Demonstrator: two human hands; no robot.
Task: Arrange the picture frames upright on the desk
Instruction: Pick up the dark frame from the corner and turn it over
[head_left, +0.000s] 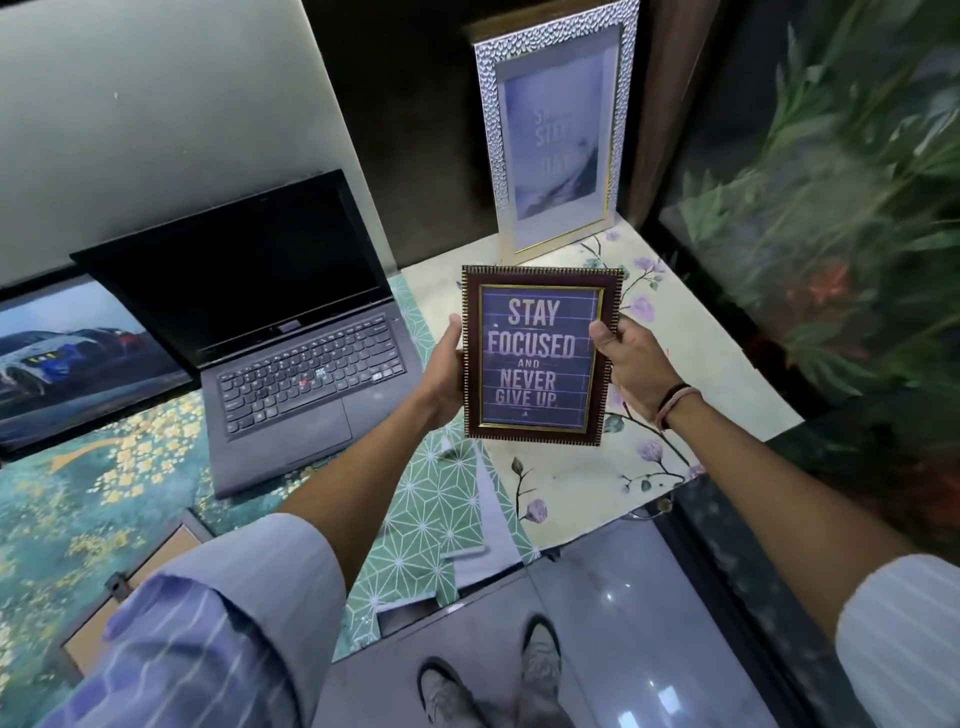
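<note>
A small dark-red frame (540, 356) with the words "STAY FOCUSED AND NEVER GIVE UP" hangs in the air above the desk, facing me. My left hand (441, 374) grips its left edge and my right hand (626, 358) grips its right edge. Behind it a taller silver-bordered frame (558, 130) stands upright on the floral cloth (582, 483), leaning against the dark back wall. At the far left a frame with a car picture (78, 358) stands tilted. Another frame (130, 582) lies face down at the lower left, partly hidden by my left sleeve.
An open black laptop (291, 364) sits left of the held frame. A green patterned cloth (436, 514) hangs over the desk's front edge. Green plants (831, 208) fill the right side. My shoes (519, 675) stand on the glossy floor below.
</note>
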